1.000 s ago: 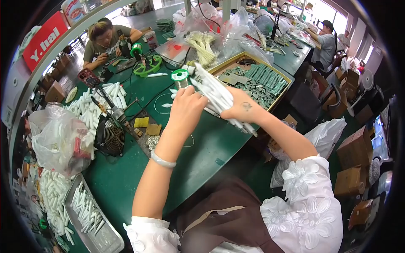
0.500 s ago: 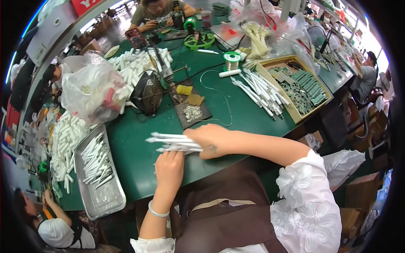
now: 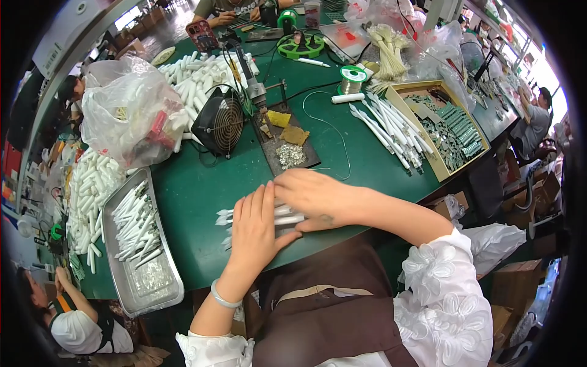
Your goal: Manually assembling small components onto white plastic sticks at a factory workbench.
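Left hand (image 3: pixel 252 228) lies flat, unclenched, across white pen-like sticks (image 3: pixel 290 219), apparently keeping them from rolling; right hand (image 3: pixel 319 199) arches over them, its grip unclear.

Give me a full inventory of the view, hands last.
Table: one, green, centre
White sticks: several, white, near table edge
Box: one, yellow, right
Circuit boards: many, green, in box
Loose sticks: many, white, beside box
Metal tray: one, silver, left, holding more sticks
White tubes: many, white, left
Plastic bag: one, clear, left
Fan: one, black, left
Yellow pieces: two, yellow, right of fan
Solder spool: one, green-white, far side
Green reel: one, green, far side
Wire bundle: one, cream, far side
Co-workers: several, mixed clothing, around
Left hand: one, bare, on white sticks
Right hand: one, bare, on white sticks
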`<state>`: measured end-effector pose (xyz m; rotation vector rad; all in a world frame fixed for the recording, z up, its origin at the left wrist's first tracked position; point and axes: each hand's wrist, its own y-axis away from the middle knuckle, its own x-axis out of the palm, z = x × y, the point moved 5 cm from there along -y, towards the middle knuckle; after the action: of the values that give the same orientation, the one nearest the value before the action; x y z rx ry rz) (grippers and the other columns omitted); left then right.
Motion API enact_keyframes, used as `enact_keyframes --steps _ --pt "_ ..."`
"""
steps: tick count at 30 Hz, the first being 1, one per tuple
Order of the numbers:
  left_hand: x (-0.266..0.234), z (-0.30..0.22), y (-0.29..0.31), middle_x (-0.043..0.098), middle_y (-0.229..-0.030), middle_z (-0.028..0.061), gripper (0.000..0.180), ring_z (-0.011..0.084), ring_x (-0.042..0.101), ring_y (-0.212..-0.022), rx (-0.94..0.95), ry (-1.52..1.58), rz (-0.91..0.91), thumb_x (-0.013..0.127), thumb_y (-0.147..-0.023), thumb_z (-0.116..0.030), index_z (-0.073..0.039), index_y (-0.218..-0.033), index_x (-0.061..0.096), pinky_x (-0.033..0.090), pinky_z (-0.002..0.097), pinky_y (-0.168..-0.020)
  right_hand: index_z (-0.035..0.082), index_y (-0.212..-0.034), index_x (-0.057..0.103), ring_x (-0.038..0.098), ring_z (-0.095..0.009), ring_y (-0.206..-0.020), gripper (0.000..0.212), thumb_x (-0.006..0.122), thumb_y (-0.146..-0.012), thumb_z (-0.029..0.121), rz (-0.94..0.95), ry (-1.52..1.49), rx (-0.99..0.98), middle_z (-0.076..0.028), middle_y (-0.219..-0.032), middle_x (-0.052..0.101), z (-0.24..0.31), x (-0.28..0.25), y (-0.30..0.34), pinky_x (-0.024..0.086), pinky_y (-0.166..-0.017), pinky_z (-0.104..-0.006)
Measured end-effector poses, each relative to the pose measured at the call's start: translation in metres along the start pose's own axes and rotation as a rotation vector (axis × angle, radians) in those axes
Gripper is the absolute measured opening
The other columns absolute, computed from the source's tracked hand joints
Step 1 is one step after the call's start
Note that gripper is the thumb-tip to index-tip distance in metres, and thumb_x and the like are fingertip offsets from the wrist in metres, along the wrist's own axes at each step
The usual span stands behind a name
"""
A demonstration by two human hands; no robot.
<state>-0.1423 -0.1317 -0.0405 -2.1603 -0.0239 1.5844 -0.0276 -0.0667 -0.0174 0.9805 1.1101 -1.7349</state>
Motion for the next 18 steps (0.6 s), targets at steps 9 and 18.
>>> enact_keyframes --steps 9,18 --pt "0.012 -0.017 -0.004 0.044 -0.126 0.0232 0.090 0.0368 0.042 -0.116 -0.140 -0.156 0.057 0.077 -0.066 -0.039 0.006 -0.132 0.036 0.029 0.0515 -0.101 0.002 -0.102 0.061 0.053 -0.030 -0.096 0.027 0.068 -0.077 0.012 -0.245 -0.043 0.320 -0.012 -0.101 0.057 -0.053 -0.018 0.037 0.045 -0.083 -0.0377" --pt "0.000 0.001 -0.024 0.050 -0.116 0.0181 0.079 0.0327 0.047 -0.111 -0.108 -0.034 0.145 0.081 -0.063 -0.032 0.004 -0.123 0.045 0.031 0.0480 -0.101 0.002 -0.097 0.064 0.058 -0.030 -0.082 0.014 0.059 -0.086 0.009 -0.285 -0.207 0.432 -0.012 -0.090 0.060 -0.086 -0.022 0.031 0.048 -0.076 -0.0363"
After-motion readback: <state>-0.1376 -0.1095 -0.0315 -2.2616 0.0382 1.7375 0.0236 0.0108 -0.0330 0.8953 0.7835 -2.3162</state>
